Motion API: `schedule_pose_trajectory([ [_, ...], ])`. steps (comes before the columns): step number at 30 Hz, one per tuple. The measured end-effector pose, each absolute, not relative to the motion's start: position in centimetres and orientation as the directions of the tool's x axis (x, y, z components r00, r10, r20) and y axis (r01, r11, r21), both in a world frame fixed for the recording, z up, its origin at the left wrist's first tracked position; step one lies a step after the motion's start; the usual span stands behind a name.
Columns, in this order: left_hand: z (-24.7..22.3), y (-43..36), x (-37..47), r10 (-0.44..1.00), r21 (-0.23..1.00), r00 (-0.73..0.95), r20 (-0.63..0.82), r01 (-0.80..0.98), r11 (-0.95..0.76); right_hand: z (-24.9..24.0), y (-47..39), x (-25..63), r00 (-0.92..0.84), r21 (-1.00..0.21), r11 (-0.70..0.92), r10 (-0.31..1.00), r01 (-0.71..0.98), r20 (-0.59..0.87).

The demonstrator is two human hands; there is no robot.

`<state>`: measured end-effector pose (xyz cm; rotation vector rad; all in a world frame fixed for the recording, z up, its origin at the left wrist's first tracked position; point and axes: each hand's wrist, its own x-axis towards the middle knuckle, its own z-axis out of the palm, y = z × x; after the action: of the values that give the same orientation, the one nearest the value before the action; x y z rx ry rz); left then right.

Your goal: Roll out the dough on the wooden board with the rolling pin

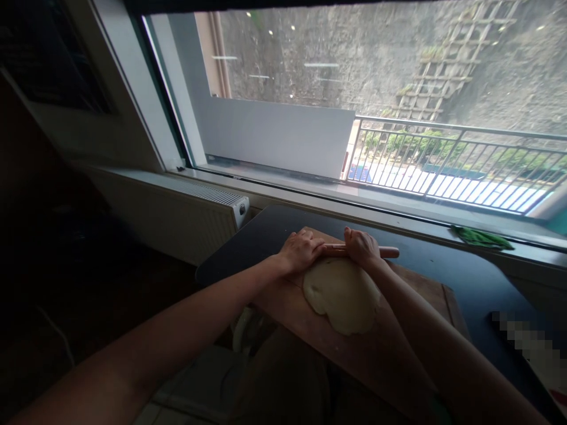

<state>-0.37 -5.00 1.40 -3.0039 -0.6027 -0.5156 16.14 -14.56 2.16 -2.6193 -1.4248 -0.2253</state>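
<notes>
A flattened sheet of pale dough (341,295) with an uneven edge lies on a wooden board (283,310). Across its far edge runs a wooden rolling pin (390,252). My left hand (302,249) is closed over the pin's left part, and that end is hidden beneath it. Farther right, my right hand (361,245) wraps round the pin, whose right end sticks out past the hand. A short stretch of the pin shows between the two hands.
The board rests on a dark table (478,277) beside a large window. A green cloth (482,237) lies on the windowsill. Left of the table stands a white radiator (195,206). At the right table edge is a dark-edged, pixelated object (527,342).
</notes>
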Motion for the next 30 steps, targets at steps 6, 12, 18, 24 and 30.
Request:
schedule_pose_trajectory([
  [6,1.5,-5.1,-0.3,0.353,0.004,0.874,0.334,0.373,-0.928,3.1,-14.4,15.6,0.522,-0.036,-0.527,0.828,0.849,0.203],
  [12,1.4,-4.9,0.0,0.373,0.016,0.873,0.315,0.388,-0.921,3.3,-15.5,14.9,0.478,-0.032,-0.482,0.856,0.876,0.196],
  [18,1.5,-4.8,0.1,0.326,0.021,0.897,0.297,0.336,-0.942,3.8,-16.4,14.6,0.461,-0.026,-0.468,0.858,0.883,0.224],
  [24,1.5,-4.6,0.4,0.366,0.048,0.882,0.298,0.369,-0.928,3.6,-16.9,14.3,0.473,-0.029,-0.480,0.850,0.877,0.231],
  [30,1.4,-5.4,-0.5,0.301,0.037,0.903,0.305,0.305,-0.952,3.6,-16.9,14.3,0.469,-0.037,-0.474,0.852,0.880,0.234],
])
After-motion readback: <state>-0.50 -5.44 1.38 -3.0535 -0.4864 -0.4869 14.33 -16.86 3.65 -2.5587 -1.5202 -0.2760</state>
